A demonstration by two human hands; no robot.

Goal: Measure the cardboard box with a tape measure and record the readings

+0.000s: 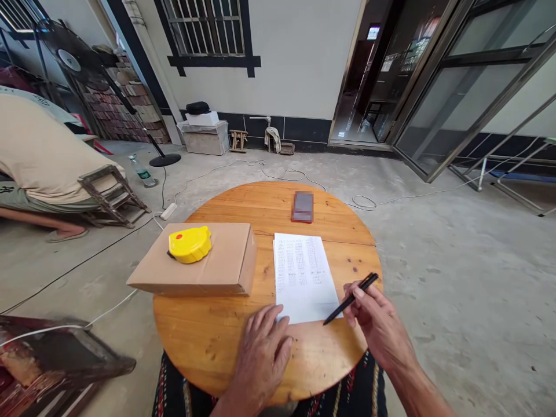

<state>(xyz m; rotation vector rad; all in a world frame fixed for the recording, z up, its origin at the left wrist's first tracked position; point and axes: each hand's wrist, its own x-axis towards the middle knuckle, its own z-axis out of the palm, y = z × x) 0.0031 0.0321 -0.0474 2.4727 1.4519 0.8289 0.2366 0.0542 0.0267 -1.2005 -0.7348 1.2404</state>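
Observation:
A black pen is gripped in my right hand, its tip pointing down and left at the lower right edge of a white paper sheet. Rows of small handwriting fill the upper part of the sheet; the words are too small to read. My left hand lies flat with fingers apart, its fingertips at the paper's lower left corner. To the left, a yellow tape measure rests on top of a closed cardboard box.
The round wooden table carries all of these, plus a dark flat reddish-edged object behind the paper. A person sits at the far left near a standing fan. Cords cross the concrete floor.

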